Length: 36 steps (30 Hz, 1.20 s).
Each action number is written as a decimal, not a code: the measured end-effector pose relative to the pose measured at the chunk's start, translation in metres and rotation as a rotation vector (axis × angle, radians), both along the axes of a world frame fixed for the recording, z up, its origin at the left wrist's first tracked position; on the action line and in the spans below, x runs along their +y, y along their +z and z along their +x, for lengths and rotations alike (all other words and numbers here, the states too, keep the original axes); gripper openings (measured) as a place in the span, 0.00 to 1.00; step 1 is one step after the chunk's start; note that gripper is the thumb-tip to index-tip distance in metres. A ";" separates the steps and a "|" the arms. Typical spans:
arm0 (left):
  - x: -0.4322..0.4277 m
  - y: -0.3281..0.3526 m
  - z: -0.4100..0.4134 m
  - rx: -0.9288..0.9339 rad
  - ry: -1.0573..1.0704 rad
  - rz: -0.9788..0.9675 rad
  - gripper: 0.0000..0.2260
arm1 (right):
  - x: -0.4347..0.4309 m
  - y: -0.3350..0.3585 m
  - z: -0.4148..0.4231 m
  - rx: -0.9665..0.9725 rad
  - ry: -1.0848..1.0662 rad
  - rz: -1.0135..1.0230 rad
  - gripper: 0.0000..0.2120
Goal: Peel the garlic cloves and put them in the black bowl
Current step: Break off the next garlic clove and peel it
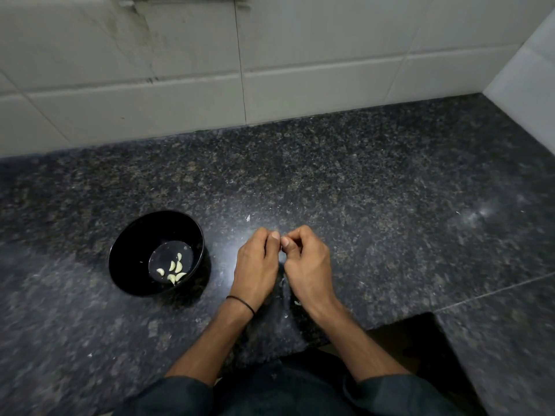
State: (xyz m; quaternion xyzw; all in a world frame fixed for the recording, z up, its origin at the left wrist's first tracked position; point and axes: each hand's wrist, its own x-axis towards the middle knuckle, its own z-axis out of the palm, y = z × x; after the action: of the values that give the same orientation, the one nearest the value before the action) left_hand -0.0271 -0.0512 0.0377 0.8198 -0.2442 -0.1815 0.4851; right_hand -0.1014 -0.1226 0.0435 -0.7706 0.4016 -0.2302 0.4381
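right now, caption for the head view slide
Left hand and right hand meet thumb to thumb beside black bowl of peeled cloves

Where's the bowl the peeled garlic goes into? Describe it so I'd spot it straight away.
Start at the dark speckled counter below the white tiled wall. Left of the person's left hand sits a round black bowl. It alone holds pale peeled garlic cloves.
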 end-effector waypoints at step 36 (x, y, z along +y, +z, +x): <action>-0.003 -0.017 -0.005 -0.018 -0.006 -0.048 0.16 | 0.004 0.006 0.001 0.077 0.031 0.071 0.08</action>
State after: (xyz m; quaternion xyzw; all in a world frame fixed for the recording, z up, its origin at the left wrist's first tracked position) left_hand -0.0322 -0.0537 0.0211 0.8087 -0.2554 -0.1696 0.5020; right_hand -0.1006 -0.1183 0.0497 -0.7691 0.4140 -0.1791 0.4528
